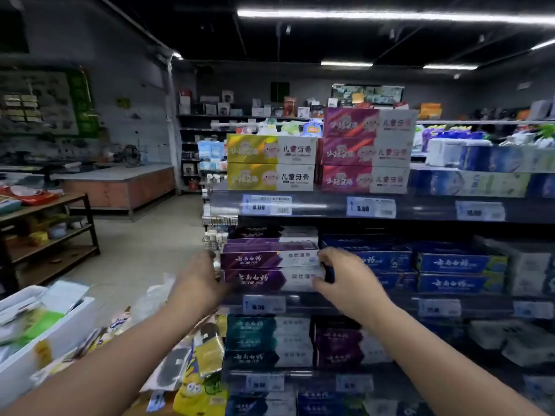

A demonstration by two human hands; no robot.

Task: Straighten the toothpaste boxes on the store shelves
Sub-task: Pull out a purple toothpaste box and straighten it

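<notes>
Grey walls [144, 94], dark ceiling, strip lights [390, 16], concrete floor [150, 241]

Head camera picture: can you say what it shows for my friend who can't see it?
Two bare hands, left hand and right hand, press the ends of a stack of purple toothpaste boxes on a store shelf. Blue toothpaste boxes sit beside them, children's toothpaste boxes above.

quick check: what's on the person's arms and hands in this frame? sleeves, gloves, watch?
Both forearms are bare up to the frame edge: no sleeves in view. The left hand and right hand wear no gloves, and no watch, ring or band shows, though motion blur could hide small items.
</notes>
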